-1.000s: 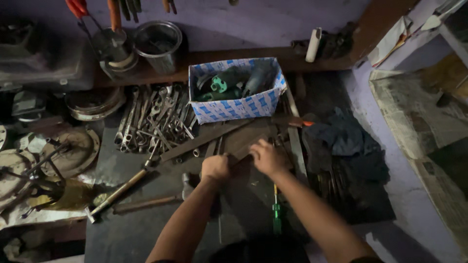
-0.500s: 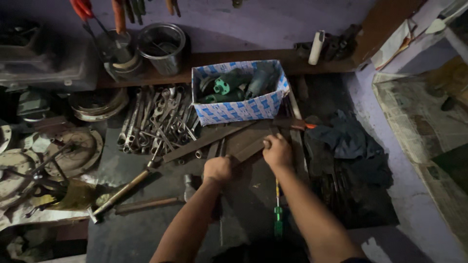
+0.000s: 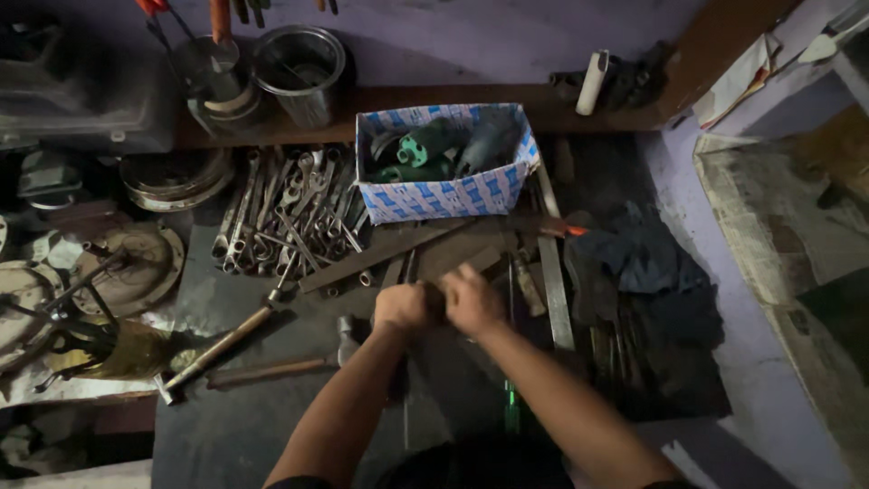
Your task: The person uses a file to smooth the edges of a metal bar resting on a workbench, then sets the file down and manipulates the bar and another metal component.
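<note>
**Both hands meet over a dark surface of tools**

Steel pot at 11 o'clock, contents unclear. Patterned cardboard box at 12 holds green and dark parts. Left hand and right hand touch at centre, closed; what they grip cannot be told. Long flat bar just above, long axis 8-to-2 o'clock.
</note>
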